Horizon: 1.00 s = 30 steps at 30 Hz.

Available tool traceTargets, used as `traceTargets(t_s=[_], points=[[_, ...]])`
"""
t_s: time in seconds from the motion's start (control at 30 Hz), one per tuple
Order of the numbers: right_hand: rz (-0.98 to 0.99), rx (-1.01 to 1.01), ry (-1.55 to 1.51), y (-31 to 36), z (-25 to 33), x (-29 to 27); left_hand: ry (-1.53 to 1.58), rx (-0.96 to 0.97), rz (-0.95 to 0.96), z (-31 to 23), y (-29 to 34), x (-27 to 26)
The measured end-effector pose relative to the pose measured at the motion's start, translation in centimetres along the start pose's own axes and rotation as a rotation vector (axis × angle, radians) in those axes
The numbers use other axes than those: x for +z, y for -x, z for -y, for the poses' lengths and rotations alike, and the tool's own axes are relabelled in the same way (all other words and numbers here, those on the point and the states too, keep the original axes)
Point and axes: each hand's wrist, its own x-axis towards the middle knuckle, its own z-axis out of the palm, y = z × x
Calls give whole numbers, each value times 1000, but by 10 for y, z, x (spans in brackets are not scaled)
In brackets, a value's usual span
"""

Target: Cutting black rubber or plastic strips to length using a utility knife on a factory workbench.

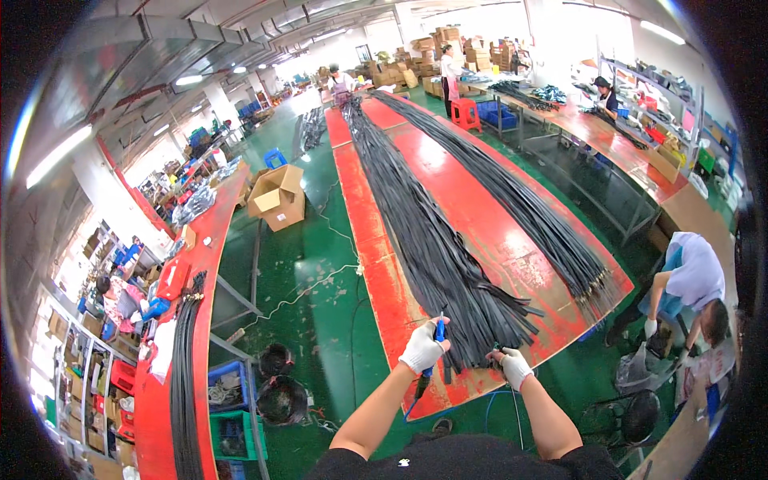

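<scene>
My left hand (pixel 422 349), in a white glove, is closed round a slim blue tool (pixel 440 330) with a dark lower end, held upright at the near left edge of the red table (pixel 512 254). My right hand (pixel 514 366), gloved too, has its fingers pinched together by the near ends of a long bundle of flat black strips (pixel 432 248). A small dark piece shows at those fingertips, too small to name. The bundle runs away from me along the table, its ends fanned out between and beyond my hands.
A second black bundle (pixel 520 208) lies along the table's right side. A person (pixel 692 280) bends over a grey bag at the right. On the left stand another red table (pixel 156 392), an open carton (pixel 278 198), a green crate (pixel 238 436) and a cable (pixel 300 298) on the floor.
</scene>
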Motion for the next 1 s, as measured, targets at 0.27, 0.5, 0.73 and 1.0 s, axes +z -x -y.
traceTargets(t_s=[0.27,0.5,0.73,1.0], points=[[-63,-49,-29,-13,-23,-5,-118,-70,19,50,40,43],[-230,-224,-28,-15,-46,-5,15,-343,38,179,23,58],[-62,-232,176,14,22,66,-23,-397,101,273,21,31],[-263,-103,187,56,-84,57,133,-366,174,280,-2,28]])
